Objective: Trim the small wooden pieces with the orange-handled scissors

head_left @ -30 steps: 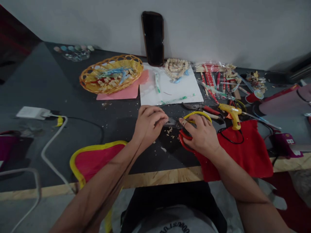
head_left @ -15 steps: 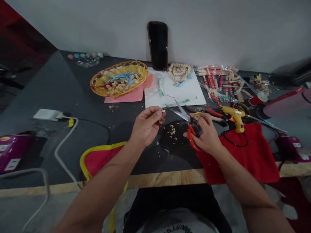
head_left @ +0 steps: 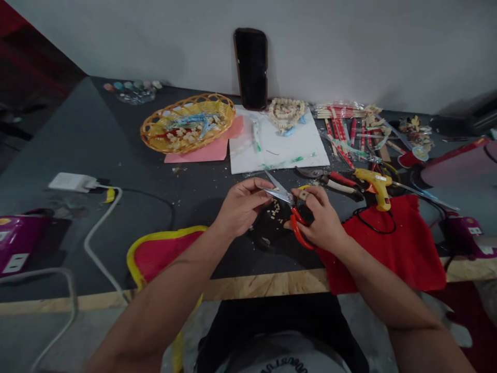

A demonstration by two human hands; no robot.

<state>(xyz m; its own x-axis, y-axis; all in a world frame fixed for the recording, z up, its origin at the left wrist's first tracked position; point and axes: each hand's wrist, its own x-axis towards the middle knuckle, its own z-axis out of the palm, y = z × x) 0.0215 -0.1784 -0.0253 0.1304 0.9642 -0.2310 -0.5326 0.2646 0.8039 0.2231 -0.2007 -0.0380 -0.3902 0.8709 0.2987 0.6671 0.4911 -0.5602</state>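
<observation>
My right hand (head_left: 321, 220) is closed round the red handles of a pair of scissors (head_left: 285, 197), whose blades point left and stand apart. My left hand (head_left: 243, 207) pinches a thin, pale wooden stick (head_left: 276, 189), mostly hidden by my fingers. Its short tip shows between the blades, close to my fingertips. Below the blades, several small cut wooden bits (head_left: 276, 210) lie scattered on the dark tabletop (head_left: 240, 259). A small tan piece (head_left: 303, 195) shows at my right forefinger; I cannot tell whether it is held or worn.
Behind the hands stand a wicker basket (head_left: 149, 140), a white board (head_left: 248, 163) with a beaded-looking heart (head_left: 276, 111), and a phone (head_left: 251, 70) against the wall. Pruning shears (head_left: 341, 184), a yellow glue gun (head_left: 376, 186) and a red cloth (head_left: 399, 254) lie right. A white cable (head_left: 91, 241) runs left.
My hands have come together. The scissors have moved left, bringing their blades around the stick's tip, and my left hand has shifted slightly right and down.
</observation>
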